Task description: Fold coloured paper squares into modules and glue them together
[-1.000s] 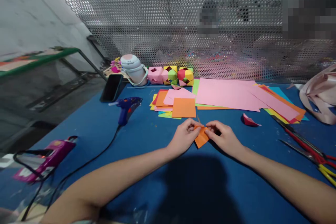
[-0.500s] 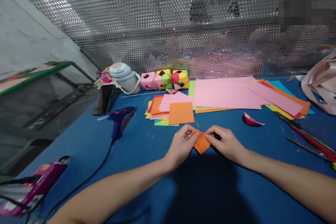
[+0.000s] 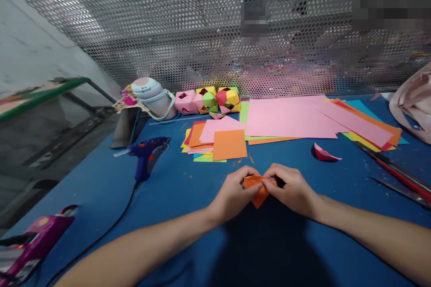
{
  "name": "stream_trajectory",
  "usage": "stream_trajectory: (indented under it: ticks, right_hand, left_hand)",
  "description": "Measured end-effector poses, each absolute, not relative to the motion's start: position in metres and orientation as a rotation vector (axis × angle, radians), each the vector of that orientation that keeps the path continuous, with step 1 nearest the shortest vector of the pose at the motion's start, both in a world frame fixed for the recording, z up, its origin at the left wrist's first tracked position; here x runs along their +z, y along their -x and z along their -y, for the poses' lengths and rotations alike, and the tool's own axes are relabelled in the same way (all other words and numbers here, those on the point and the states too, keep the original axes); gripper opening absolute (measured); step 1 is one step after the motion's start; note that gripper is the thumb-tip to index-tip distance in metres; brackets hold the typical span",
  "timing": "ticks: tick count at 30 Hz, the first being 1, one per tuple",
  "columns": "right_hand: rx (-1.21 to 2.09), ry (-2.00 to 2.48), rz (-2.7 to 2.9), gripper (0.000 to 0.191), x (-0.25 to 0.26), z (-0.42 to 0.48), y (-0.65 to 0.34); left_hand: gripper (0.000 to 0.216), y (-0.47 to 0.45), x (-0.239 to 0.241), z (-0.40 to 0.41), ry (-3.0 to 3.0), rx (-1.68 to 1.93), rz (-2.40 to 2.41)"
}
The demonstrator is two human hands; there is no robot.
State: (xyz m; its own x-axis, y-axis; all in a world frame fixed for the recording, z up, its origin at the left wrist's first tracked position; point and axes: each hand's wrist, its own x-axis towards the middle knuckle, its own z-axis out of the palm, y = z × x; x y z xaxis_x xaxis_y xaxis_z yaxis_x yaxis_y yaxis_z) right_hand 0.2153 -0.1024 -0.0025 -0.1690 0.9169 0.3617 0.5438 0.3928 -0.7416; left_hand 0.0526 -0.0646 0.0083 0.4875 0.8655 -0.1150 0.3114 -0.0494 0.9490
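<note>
A small folded orange paper piece (image 3: 257, 189) sits between both hands just above the blue table (image 3: 188, 188). My left hand (image 3: 234, 193) pinches its left side with curled fingers. My right hand (image 3: 291, 188) pinches its right side, thumb on top. Beyond them lies a stack of small coloured squares topped by an orange square (image 3: 229, 145).
A blue glue gun (image 3: 146, 154) with a black cord lies to the left. Large pink sheets (image 3: 289, 116), folded paper cubes (image 3: 208, 100), a white bottle (image 3: 151, 96) and a phone (image 3: 125, 121) lie at the back. A red folded piece (image 3: 323, 153) and scissors (image 3: 400, 179) are right.
Both hands have come a little nearer to me with the orange piece, and their fingers have closed tighter over its top edge. The camera has tilted slightly.
</note>
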Motion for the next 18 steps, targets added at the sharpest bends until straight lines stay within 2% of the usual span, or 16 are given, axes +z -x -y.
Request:
stream_trajectory:
  ticks: [10,18]
  right_hand:
    - [0.716,1.349,1.874,0.012,0.0005,0.1006,-0.2164]
    - [0.612,1.197,1.905,0.015,-0.0027,0.1041,-0.2173]
  left_hand:
    - [0.003,-0.0522,0.0096,0.0639,-1.663,0.684,-1.055]
    - [0.010,-0.0521,0.0045,0.0661,-1.712,0.656,-1.005]
